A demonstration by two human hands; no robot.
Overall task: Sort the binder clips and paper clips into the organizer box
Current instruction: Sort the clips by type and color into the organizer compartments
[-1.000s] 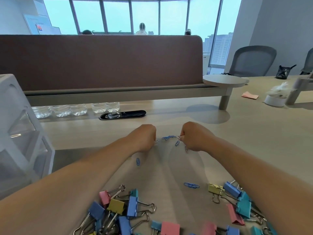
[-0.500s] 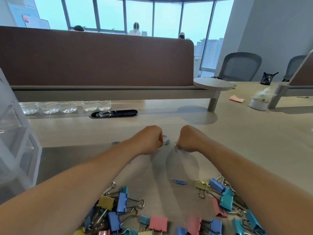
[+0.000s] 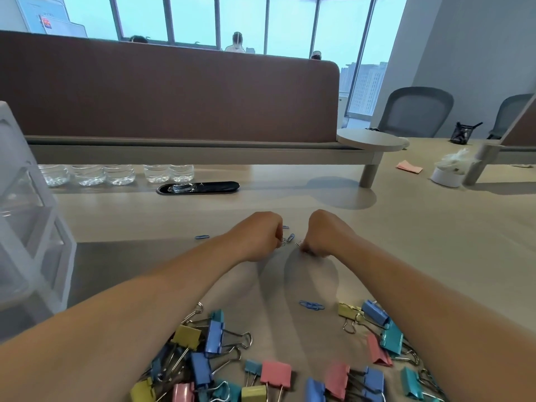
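Two grips close together mid-counter: left hand (image 3: pixel 258 236) and right hand (image 3: pixel 324 236), both curled into fists, pinched narrow on small paper clips (image 3: pixel 288 238), likely gathering the strays for one drop. Fingertips hidden behind knuckles; how many clips each holds can't be told. More blue clips loose: one left (image 3: pixel 202 237), a pair nearer (image 3: pixel 311 305). Binder clips (image 3: pixel 214 355) piled near bottom edge between forearms, partly cut off. Organizer (image 3: pixel 32 216) at far left of counter (image 3: pixel 420 227), translucent, cropped; contents unreadable. Nothing visibly sorted yet.
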